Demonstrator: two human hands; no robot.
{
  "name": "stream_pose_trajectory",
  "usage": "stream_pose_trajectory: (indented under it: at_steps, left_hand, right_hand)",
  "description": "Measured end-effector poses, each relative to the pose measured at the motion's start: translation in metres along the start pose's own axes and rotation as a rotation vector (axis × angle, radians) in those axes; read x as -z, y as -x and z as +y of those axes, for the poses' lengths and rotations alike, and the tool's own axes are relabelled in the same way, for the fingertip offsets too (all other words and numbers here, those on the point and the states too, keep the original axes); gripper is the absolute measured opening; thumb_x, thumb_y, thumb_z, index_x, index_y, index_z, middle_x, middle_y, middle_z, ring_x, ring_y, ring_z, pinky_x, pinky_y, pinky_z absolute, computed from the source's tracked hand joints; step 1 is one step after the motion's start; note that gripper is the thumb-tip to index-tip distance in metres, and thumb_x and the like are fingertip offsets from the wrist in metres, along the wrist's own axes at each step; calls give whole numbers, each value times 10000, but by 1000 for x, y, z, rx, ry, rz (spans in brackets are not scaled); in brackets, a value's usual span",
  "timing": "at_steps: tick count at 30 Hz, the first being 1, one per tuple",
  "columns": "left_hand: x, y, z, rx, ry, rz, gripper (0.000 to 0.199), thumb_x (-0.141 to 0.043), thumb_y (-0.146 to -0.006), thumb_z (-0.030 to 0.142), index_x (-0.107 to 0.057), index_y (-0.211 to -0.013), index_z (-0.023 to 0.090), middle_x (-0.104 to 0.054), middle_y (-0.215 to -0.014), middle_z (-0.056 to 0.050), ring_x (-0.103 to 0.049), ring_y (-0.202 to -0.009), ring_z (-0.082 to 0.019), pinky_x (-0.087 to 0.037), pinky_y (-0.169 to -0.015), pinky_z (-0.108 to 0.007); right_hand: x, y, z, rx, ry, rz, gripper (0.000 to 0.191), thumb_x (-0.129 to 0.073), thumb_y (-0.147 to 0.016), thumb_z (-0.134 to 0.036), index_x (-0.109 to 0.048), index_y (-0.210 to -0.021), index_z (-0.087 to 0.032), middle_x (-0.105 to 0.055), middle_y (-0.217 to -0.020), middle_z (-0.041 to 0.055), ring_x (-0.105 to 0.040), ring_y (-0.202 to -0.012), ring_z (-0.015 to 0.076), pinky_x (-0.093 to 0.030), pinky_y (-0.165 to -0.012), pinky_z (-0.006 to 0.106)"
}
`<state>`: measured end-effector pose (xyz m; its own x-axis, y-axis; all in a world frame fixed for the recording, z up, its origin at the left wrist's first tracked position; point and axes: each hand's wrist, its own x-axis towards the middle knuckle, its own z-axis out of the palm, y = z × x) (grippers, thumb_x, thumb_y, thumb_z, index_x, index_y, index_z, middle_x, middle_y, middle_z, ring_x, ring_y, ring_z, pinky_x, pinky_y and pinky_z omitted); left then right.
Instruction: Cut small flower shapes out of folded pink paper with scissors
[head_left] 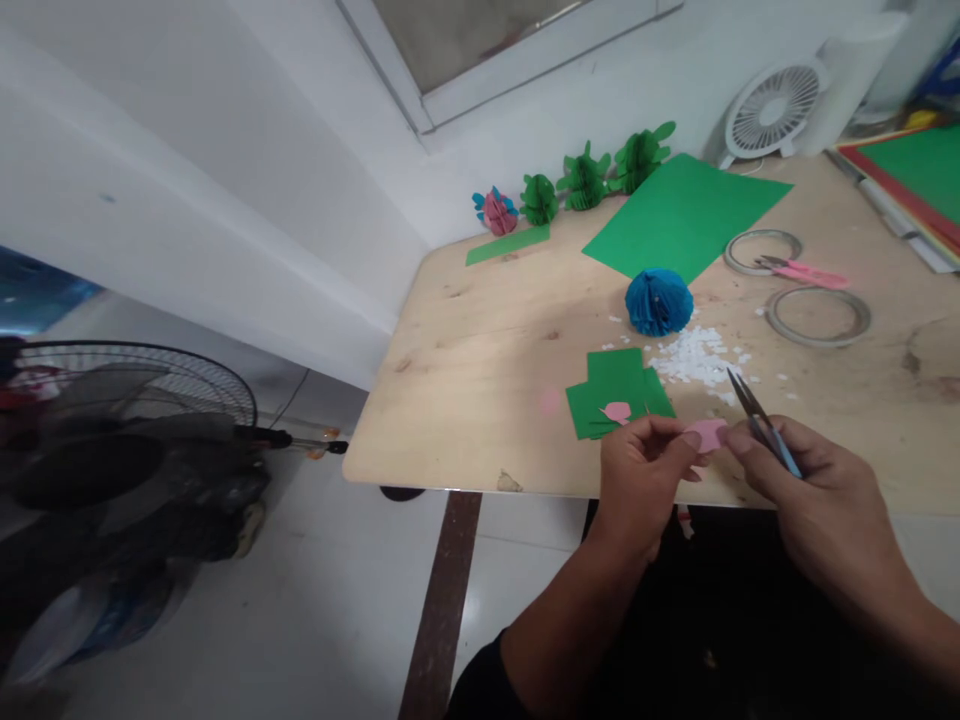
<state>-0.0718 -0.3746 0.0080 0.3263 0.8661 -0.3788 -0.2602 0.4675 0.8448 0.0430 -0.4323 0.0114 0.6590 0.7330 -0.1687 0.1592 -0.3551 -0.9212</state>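
Near the table's front edge, my left hand [645, 470] pinches a small pink paper piece [706, 435] between thumb and fingers. My right hand [825, 485] is closed around scissors [765, 425] with light blue handles, their blades pointing up and away. Its thumb and fingertip also reach the right end of the pink paper. Just beyond my left hand lie several green paper pieces [611, 375], with a pink paper scrap [618, 411] on top. A round blue honeycomb paper ball [659, 302] sits behind many small white paper bits [697, 357].
Along the wall stand a pink and blue paper figure [499, 211] and several green ones [585, 180]. A large green sheet [686, 215], tape rolls [817, 317], pink-handled snips [806, 272] and a small white fan [776, 108] occupy the right. A black floor fan [127, 440] stands left.
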Motion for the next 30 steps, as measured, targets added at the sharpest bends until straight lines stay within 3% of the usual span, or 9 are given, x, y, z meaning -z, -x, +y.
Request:
stream_pose_trajectory:
  at_steps: [2,4,7,10,14,17,22,26,30]
  left_hand:
    - [-4,-1,1,8,114,73,226,-845,-612,307,-690,-666,153,-663,-626,-4,-624,-578,-109,-499,-610,-238]
    - [-9,0,3,27,219,129,215,-844,-603,280,-680,-657,152,-671,-653,-4,-631,-599,-104,-502,-653,-243]
    - [-17,1,5,43,353,175,215,-838,-612,252,-655,-668,153,-678,-684,-1,-625,-622,-93,-508,-685,-242]
    - [-24,3,6,43,447,205,243,-851,-612,238,-634,-686,159,-667,-688,11,-607,-612,-75,-496,-657,-214]
    - [-29,7,6,97,489,171,268,-862,-628,286,-639,-730,178,-604,-607,38,-528,-493,-56,-378,-459,-171]
    - [-30,10,5,104,478,166,273,-862,-646,322,-645,-735,181,-601,-587,35,-509,-463,-50,-304,-395,-154]
    - [-33,12,3,107,495,186,263,-873,-641,299,-661,-717,163,-637,-610,18,-569,-515,-54,-437,-501,-151]
    - [-36,13,3,98,501,230,258,-877,-628,294,-681,-716,149,-643,-614,10,-575,-527,-57,-483,-557,-162]
    - [-38,14,4,101,520,230,272,-884,-604,287,-689,-722,137,-656,-630,-3,-589,-551,-65,-494,-588,-176]
  right_hand:
    - [-2,1,1,-34,-173,-51,400,-731,-694,-628,-714,-711,-229,-479,-533,-29,-409,-502,142,-326,-461,261]
    - [-6,4,0,-44,-326,-95,449,-663,-759,-666,-663,-654,-229,-395,-510,-40,-347,-494,135,-313,-454,261]
    - [-15,14,-3,-61,-356,-145,565,-586,-794,-720,-497,-504,-243,-400,-494,-17,-344,-484,143,-347,-440,273]
    - [-24,25,-5,-105,-390,-161,481,-546,-830,-694,-563,-608,-268,-424,-509,-18,-372,-475,164,-368,-428,291]
    - [-32,31,-9,-67,-288,-102,478,-530,-801,-709,-608,-611,-277,-550,-576,48,-491,-543,221,-433,-468,339]
    - [-33,29,-14,-7,-166,-9,489,-468,-819,-696,-606,-596,-283,-590,-582,72,-524,-553,240,-434,-478,353]
    - [-32,28,-12,40,-37,16,485,-433,-846,-667,-585,-599,-279,-565,-556,59,-515,-525,225,-398,-471,344]
    - [-34,31,-5,-36,-124,0,509,-476,-864,-686,-535,-581,-267,-517,-520,28,-466,-490,191,-369,-430,314]
    - [-35,31,-6,58,-142,27,480,-525,-864,-658,-589,-614,-253,-547,-546,42,-503,-520,201,-374,-438,311]
